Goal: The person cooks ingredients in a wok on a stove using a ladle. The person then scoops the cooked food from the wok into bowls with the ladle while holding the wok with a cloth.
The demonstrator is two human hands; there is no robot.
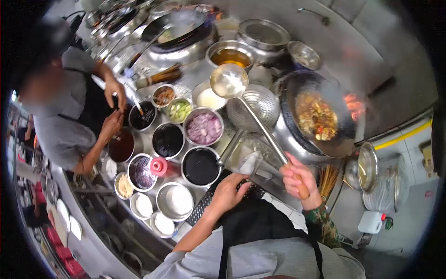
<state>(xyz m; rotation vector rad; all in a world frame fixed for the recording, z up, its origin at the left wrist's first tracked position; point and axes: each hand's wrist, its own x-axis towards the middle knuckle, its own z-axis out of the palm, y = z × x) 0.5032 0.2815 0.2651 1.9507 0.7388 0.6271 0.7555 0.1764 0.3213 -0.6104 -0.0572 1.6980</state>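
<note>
My right hand is closed around the wooden handle of a ladle. The ladle's shiny bowl is raised over the counter, in front of a pan of amber liquid. At the counter's near edge, beside a dark dotted cloth, rests my left hand. Its thumb is apart from the fingers, and nothing shows in it. Beneath the ladle lies a perforated strainer, its handle pointing toward my left hand. To the right, a wok holds chopped, saucy food; flames show at its far right side.
Several metal pots stand left, including chopped red onion, dark sauce and white powder. A red-capped bottle stands among them. A co-worker is at the left. Another wok sits behind; a bamboo brush is right.
</note>
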